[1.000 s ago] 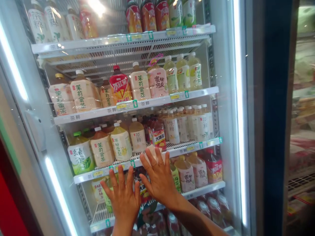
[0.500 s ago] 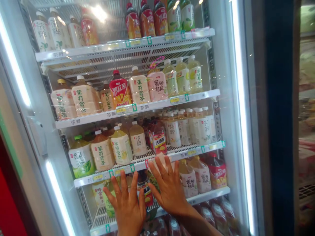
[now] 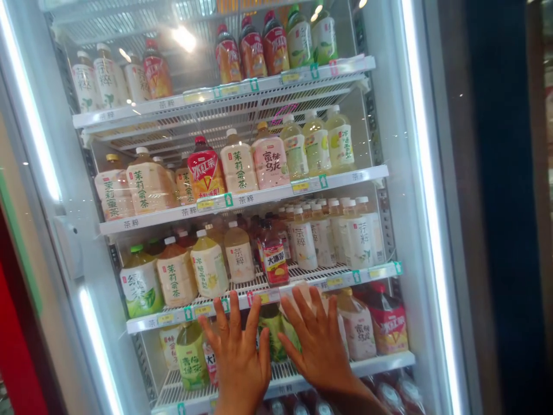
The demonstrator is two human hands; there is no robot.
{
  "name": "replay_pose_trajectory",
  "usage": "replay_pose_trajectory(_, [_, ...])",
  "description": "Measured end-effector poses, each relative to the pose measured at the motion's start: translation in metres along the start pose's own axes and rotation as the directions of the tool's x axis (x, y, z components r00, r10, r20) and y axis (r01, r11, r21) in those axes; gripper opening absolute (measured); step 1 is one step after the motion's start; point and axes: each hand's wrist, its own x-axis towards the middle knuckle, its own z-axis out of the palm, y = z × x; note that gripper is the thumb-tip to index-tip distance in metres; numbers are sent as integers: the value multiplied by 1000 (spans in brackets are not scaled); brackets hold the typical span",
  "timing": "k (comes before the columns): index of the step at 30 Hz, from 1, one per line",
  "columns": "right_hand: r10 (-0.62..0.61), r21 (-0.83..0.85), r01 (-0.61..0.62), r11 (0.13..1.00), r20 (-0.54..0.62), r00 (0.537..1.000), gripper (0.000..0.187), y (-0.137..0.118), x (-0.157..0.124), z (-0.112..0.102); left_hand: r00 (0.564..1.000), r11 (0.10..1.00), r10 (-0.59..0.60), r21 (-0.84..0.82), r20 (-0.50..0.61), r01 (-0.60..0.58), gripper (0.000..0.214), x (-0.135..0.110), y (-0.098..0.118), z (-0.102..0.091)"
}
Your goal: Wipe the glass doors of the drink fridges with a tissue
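Observation:
Both my hands are held up at the bottom middle, in front of a lit drinks fridge. My left hand (image 3: 241, 357) has its fingers spread and nothing in it. Beside it on the right, my right hand (image 3: 317, 340) is also spread and empty. Reflections suggest glass in front of the shelves; I cannot tell whether the palms touch it. Just above the fingertips runs the shelf edge (image 3: 235, 301), with a dark iced tea bottle (image 3: 275, 259) standing on it. Below, a green tea bottle (image 3: 191, 360) shows left of my left hand, and my hands partly cover other bottles.
Several shelves hold tea bottles, among them white-labelled ones (image 3: 359, 233), a red-labelled one (image 3: 206, 170) and a pink-labelled one (image 3: 271, 158). Bright light strips (image 3: 425, 173) line the fridge sides. A dark panel (image 3: 492, 202) stands at the right.
Both hands have shifted right across the view, still spread, with a slightly wider gap between them. The camera has tilted a little, so the upper shelves sit lower.

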Motion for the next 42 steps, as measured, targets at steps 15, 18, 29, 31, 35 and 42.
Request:
replay_pose_trajectory(15, [93,21,-93,995,-16,996,76,65,19,-21,999,999,46,17,12,-46,79,31,47,15])
replay_pose_trajectory(18, [66,-1,-66,998,7,998,76,75,-2,-23,998,998,59,1,8,-59,78,34,56,18])
replay_pose_trajectory(29, [133,-42,-133,990,1,991,80,120,-16,-35,995,985,93,-145,-43,-99,75,44,94,37])
replay_pose_trajectory(31, [107,-44,-107,993,8,994,80,123,-17,-36,994,983,98,-149,-46,-104,74,45,94,39])
replay_pose_trajectory(35, [169,-28,-169,985,-26,985,80,131,9,-38,995,987,88,-131,-53,-94,75,47,90,40])
replay_pose_trajectory(42, [2,-31,-1,1000,23,1000,85,104,2,-31,993,991,98,-89,-67,-103,73,49,57,22])
